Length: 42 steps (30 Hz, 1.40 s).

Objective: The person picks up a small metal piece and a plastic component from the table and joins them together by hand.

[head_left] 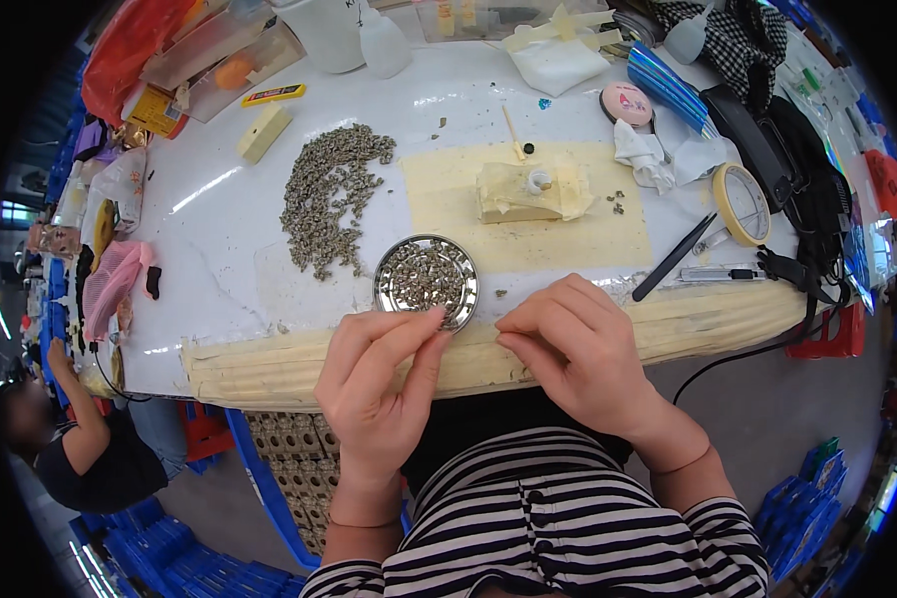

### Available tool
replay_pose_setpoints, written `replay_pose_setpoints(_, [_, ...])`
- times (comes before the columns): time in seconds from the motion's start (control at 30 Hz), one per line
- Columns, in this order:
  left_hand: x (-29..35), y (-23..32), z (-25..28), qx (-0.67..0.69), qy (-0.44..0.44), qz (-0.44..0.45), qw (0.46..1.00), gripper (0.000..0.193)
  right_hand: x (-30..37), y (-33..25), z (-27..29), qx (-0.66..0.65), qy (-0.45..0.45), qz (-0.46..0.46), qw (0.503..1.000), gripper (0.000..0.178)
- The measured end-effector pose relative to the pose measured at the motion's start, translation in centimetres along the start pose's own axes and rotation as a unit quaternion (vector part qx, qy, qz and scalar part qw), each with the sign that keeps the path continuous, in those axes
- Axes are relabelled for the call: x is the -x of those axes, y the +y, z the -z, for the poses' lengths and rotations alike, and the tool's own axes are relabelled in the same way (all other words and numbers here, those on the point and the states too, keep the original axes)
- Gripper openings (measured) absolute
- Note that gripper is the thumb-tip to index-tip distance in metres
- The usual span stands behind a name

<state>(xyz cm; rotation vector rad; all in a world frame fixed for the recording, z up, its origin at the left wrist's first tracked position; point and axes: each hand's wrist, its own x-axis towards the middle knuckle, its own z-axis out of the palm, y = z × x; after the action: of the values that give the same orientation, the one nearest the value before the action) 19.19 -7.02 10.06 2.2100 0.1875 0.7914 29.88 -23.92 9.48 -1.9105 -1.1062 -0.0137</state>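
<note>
My left hand is at the near rim of a round metal dish, thumb and forefinger pinched together at its edge. Small grey-brown metal-looking pieces lie scattered inside the dish. To the right, my right hand hovers by the padded table edge, also in a pinch. Whatever either pinch holds is too small or hidden to make out. A large heap of the same small pieces spreads beyond the dish to the left. Past my right hand stands a taped block with a small white knob on top.
Black tweezers and a tape roll lie at the right. A yellowish block sits beyond the heap. A white bucket and squeeze bottle stand at the back. Another person sits at far left.
</note>
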Motion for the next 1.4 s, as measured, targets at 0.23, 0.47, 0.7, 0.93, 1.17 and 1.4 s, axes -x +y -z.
replay_pose_setpoints(0.23, [0.6,0.6,-1.1,0.191,-0.059,0.073,0.977,0.025,-0.3,-0.6,0.7,-0.166,0.035,-0.032,0.985,0.017])
replay_pose_setpoints(0.47, [0.1,0.8,-1.7,0.213,-0.043,0.062,0.974,0.025,-0.3,-0.9,0.4,-0.136,0.081,-0.003,0.987,0.018])
replay_pose_setpoints(0.7, [0.0,0.7,-2.2,0.13,-0.012,-0.044,0.99,0.024,-0.3,-0.7,-0.1,-0.086,0.121,0.074,0.986,0.022])
replay_pose_setpoints(0.93, [0.2,0.6,-2.4,0.136,0.01,-0.03,0.99,0.022,0.0,-0.7,0.7,-0.218,0.032,-0.06,0.974,0.018])
replay_pose_setpoints(1.17, [0.0,0.7,-2.5,0.102,0.012,-0.061,0.993,0.022,0.2,-1.0,0.8,-0.269,0.004,-0.126,0.955,0.012])
replay_pose_setpoints(1.4, [-0.2,0.9,-2.3,0.065,0.01,-0.113,0.991,0.024,0.4,-0.8,0.8,-0.332,-0.009,-0.156,0.93,0.011])
